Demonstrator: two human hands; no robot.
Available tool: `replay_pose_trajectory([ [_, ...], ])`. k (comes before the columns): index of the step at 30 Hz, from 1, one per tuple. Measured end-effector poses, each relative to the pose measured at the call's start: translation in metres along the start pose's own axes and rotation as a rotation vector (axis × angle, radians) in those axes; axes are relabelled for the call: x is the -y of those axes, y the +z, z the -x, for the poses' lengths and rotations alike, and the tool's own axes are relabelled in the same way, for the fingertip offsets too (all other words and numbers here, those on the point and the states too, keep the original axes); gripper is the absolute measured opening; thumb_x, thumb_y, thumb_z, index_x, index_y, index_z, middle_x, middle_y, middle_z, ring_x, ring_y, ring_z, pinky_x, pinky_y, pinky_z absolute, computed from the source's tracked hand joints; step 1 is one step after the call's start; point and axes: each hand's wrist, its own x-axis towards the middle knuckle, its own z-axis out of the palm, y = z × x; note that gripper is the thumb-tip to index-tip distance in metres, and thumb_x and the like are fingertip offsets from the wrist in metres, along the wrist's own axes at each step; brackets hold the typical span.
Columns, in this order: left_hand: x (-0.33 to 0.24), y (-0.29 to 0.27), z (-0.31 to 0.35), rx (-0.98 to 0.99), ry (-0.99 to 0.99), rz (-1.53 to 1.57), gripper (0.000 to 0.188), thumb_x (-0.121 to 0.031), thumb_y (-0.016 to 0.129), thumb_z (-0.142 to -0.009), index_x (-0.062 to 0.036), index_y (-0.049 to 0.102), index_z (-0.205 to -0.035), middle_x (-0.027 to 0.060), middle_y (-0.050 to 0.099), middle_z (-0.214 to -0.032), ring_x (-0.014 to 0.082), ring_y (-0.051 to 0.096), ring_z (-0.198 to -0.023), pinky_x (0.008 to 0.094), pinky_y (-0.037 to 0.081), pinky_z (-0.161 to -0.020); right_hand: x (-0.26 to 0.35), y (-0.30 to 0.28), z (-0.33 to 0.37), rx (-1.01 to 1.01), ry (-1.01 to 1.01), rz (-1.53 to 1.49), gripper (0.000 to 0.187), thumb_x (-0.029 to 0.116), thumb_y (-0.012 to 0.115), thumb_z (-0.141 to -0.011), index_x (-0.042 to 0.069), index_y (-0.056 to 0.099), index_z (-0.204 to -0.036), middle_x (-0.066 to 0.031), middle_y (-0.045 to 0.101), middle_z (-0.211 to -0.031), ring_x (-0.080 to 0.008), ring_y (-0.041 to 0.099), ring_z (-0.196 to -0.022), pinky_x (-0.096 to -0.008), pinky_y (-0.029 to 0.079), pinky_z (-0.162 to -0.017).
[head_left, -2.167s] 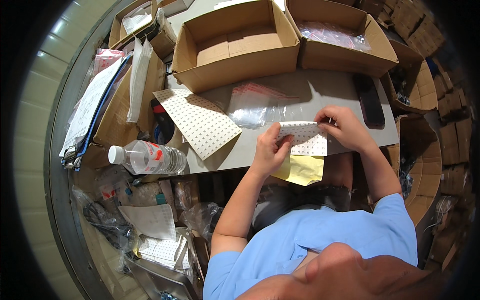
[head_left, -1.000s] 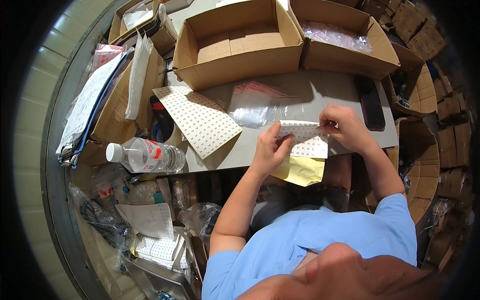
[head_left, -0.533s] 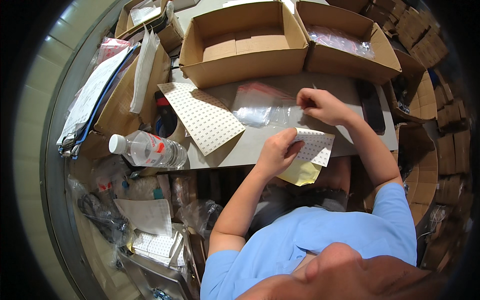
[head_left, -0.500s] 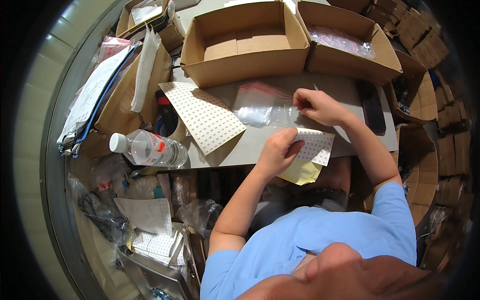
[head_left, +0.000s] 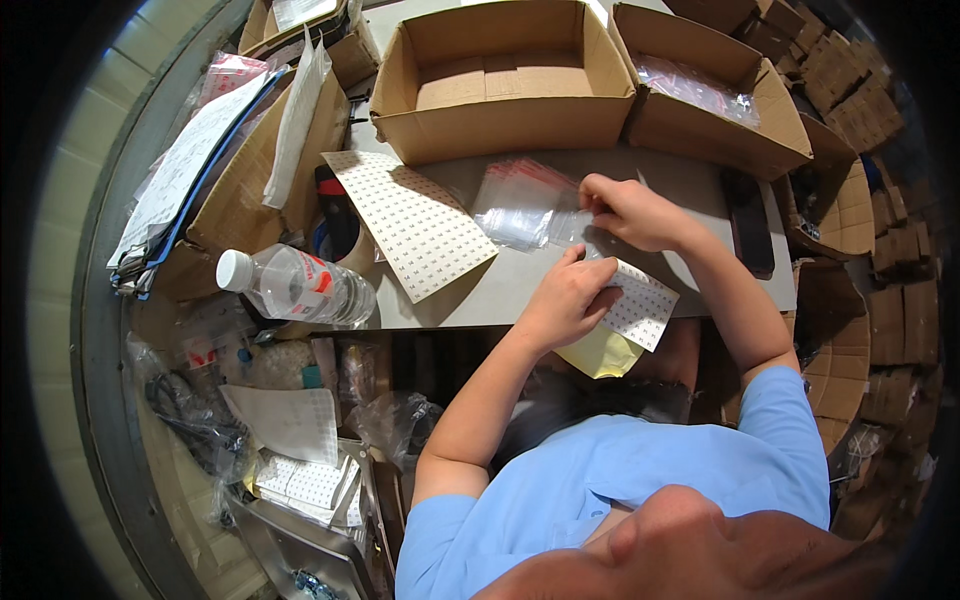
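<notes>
- The left hand (head_left: 572,298) pinched a printed sheet (head_left: 645,307).
- The curled right hand (head_left: 634,212) seemingly worked at the clear bags (head_left: 518,208), its hold unclear.
- The next move likely needed a light pinch.

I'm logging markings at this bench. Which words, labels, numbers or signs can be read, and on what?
Clear bottle: red print, wording not copied.
Patterned sheet on the table: rows of dark marks, too small to read surely.
Held sheet, left hand: similar marks, too small.
Clipboard paper: faint writing, too blurred.
</notes>
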Motion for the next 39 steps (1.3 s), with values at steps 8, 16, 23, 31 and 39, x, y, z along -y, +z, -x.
replay_pose_trajectory([
  [8, -0.001, -0.005, 0.003, 0.057, -0.025, -0.065, 0.020, -0.011, 0.064, -0.084, -0.0042, 0.048, -0.094, 0.0131, 0.059, -0.079, 0.0333, 0.060, -0.084, 0.0553, 0.030, -0.106, -0.005, -0.001, 0.007, -0.161, 0.061, 0.212, 0.038, 0.003, 0.075, -0.070, 0.003, 0.046, -0.095, -0.0153, 0.058, -0.078, -0.0341, 0.058, -0.074, -0.0410, 0.046, -0.068],
  [16, -0.001, -0.001, 0.001, 0.031, 0.044, -0.056, 0.021, -0.008, 0.066, -0.082, -0.0038, 0.048, -0.093, 0.0119, 0.054, -0.069, 0.0338, 0.059, -0.073, 0.0543, 0.028, -0.109, -0.014, -0.008, 0.012, -0.066, 0.065, 0.158, 0.048, 0.006, 0.081, -0.063, 0.004, 0.047, -0.098, -0.0113, 0.055, -0.095, -0.0284, 0.053, -0.091, -0.0368, 0.045, -0.079],
  [23, 0.002, 0.004, 0.001, 0.061, 0.075, -0.050, 0.022, -0.007, 0.066, -0.081, -0.0037, 0.049, -0.094, 0.0131, 0.056, -0.070, 0.0365, 0.059, -0.077, 0.0541, 0.029, -0.108, -0.018, -0.008, 0.018, -0.036, -0.036, 0.196, 0.057, 0.009, 0.083, -0.060, 0.006, 0.048, -0.105, -0.0126, 0.054, -0.105, -0.0313, 0.050, -0.103, -0.0387, 0.041, -0.092],
  [31, -0.004, -0.001, 0.001, 0.090, 0.029, -0.079, 0.022, -0.006, 0.065, -0.081, -0.0030, 0.046, -0.091, 0.0147, 0.055, -0.070, 0.0374, 0.058, -0.076, 0.0535, 0.031, -0.107, -0.022, -0.012, 0.029, -0.081, 0.035, 0.123, 0.055, 0.007, 0.081, -0.065, 0.005, 0.046, -0.107, -0.0143, 0.057, -0.100, -0.0310, 0.054, -0.098, -0.0379, 0.044, -0.086],
  [39, -0.004, 0.000, 0.000, 0.072, 0.052, -0.065, 0.021, -0.006, 0.065, -0.081, -0.0023, 0.046, -0.089, 0.0144, 0.054, -0.069, 0.0372, 0.057, -0.074, 0.0528, 0.033, -0.107, -0.009, 0.018, 0.021, -0.197, -0.054, -0.038, 0.033, -0.006, 0.064, -0.077, 0.002, 0.041, -0.100, -0.0120, 0.058, -0.081, -0.0252, 0.058, -0.073, -0.0355, 0.048, -0.069],
])
